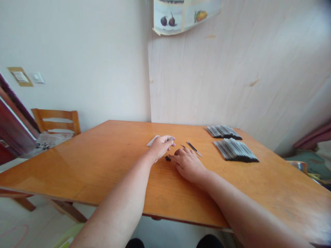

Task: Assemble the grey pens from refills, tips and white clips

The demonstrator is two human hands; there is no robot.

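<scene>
My left hand (161, 147) is held over the middle of the table with its thumb and fingers pressed together. A small pale piece seems to show at its fingertips, too small to name. My right hand (190, 164) rests low on the table, fingers spread and its thumb reaching to some small black parts (168, 158). Just beyond it lies a pen refill (193, 148) with a dark middle. A thin slender tip (182, 146) pokes out by the right fingers, its other end hidden. Behind the left hand is a white strip (152, 141).
Two bundles of clear pen barrels with black ends, a nearer one (236, 150) and a farther one (222, 132), lie to the right on the wooden table (103, 165). A chair (58, 120) with a plastic bag (49, 140) stands at the left.
</scene>
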